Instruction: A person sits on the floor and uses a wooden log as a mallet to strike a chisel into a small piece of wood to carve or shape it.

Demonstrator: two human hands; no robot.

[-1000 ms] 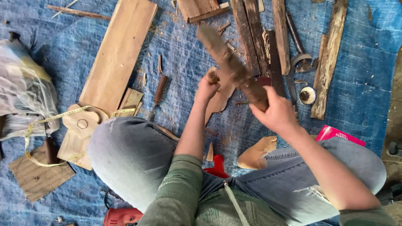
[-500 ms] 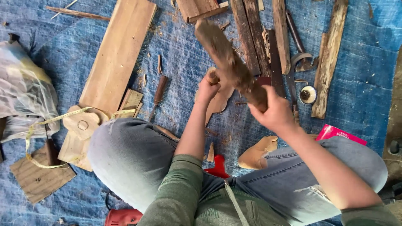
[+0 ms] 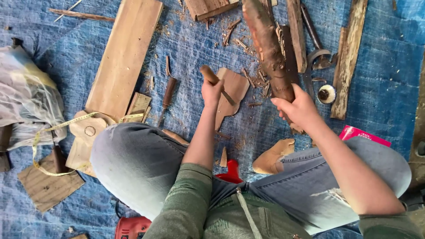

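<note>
Denim-clad knees (image 3: 133,163) frame the work, the person sitting cross-legged on a blue tarp (image 3: 389,79). Between the legs, the left hand (image 3: 211,92) has its fingers wrapped tight around a wooden-handled chisel (image 3: 215,81), blade angled down onto a flat carved wood piece (image 3: 232,90) lying on the tarp, which seems to steady the cut. The right hand (image 3: 300,108) is closed around a thick wooden club (image 3: 268,46), raised like a mallet above the chisel. Farther out lie a spare chisel (image 3: 167,95), a long plank (image 3: 124,53) and wood scraps. At far left a clear plastic bag (image 3: 24,97) sits slumped; its contents cannot be made out.
</note>
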